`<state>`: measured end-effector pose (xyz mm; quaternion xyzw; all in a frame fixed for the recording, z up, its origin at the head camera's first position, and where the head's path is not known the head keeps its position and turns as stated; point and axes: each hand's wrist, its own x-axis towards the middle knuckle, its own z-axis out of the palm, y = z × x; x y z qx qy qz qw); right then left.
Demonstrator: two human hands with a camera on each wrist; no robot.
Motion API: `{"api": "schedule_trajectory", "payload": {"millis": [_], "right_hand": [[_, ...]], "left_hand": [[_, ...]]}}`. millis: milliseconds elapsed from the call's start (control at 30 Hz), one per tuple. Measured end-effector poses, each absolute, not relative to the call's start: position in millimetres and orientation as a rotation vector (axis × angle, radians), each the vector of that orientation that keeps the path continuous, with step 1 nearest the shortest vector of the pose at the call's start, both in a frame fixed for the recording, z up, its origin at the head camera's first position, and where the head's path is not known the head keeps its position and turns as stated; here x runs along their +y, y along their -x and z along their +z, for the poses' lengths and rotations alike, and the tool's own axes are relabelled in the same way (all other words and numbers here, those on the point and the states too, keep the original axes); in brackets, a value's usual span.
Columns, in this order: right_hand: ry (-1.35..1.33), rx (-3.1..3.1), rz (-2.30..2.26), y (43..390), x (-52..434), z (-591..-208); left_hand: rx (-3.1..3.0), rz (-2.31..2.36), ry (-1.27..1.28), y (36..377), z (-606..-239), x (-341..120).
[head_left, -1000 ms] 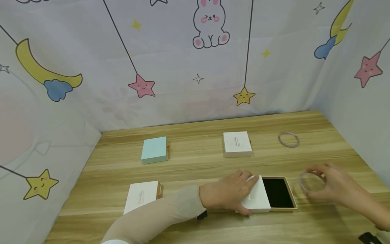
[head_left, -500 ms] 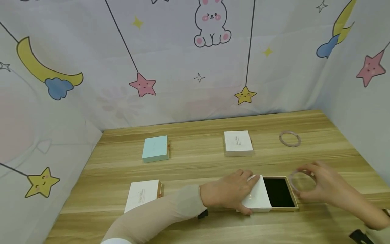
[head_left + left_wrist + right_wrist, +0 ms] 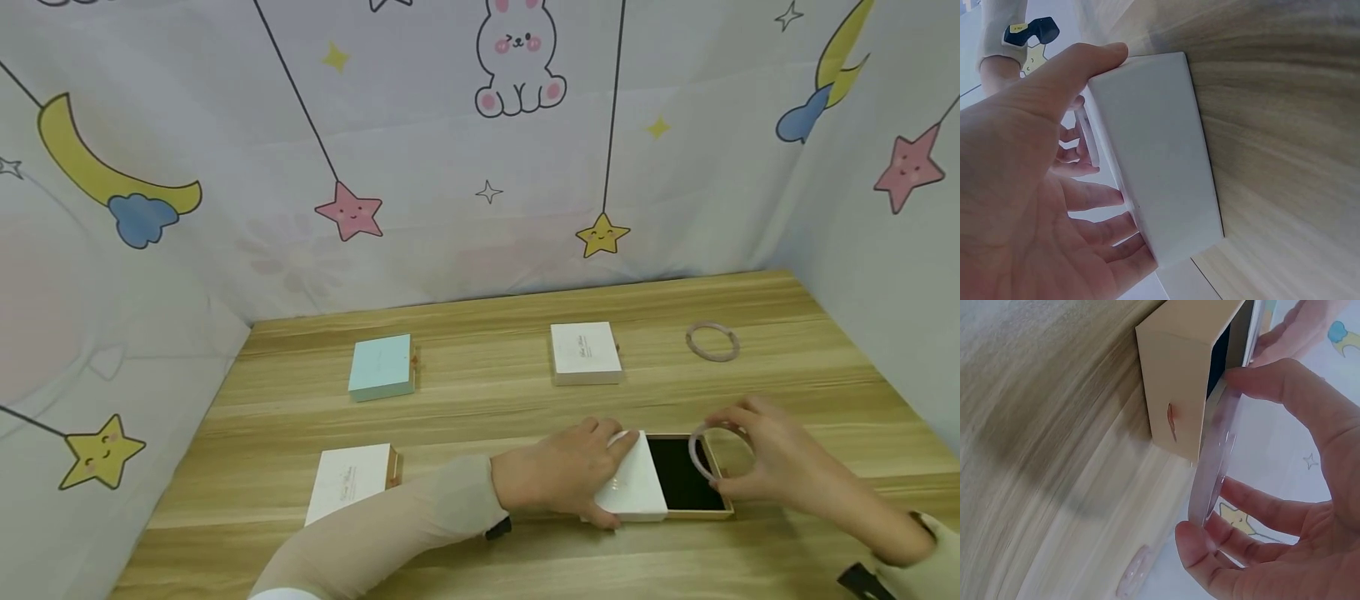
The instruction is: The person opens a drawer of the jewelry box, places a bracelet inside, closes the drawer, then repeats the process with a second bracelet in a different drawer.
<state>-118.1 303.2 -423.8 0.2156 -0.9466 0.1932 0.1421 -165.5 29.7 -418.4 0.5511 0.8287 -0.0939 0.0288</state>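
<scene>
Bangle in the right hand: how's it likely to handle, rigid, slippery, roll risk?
Probably rigid: the bangle keeps a clean round shape while the right hand pinches it only at the rim. Likely slick and somewhat fragile, since it looks glossy and translucent in the right wrist view. Set on edge it could roll; its twin, the second bangle, lies flat on the table.

Bare hands, beige sleeve on left arm, black wrist straps

— Pale pink, see-through bangle; white sleeve over a tan drawer lined in black.
— Mint-green box farther back, two white boxes, light striped wood tabletop.
</scene>
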Motion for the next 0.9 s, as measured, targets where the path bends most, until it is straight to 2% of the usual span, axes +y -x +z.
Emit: {"api": "schedule_trajectory", "payload": {"millis": [900], "right_hand": [[-0.76, -2.719, 0.566, 121, 272, -429]], "left_hand": [[2.53, -0.287, -1.671, 167, -419, 30]]}}
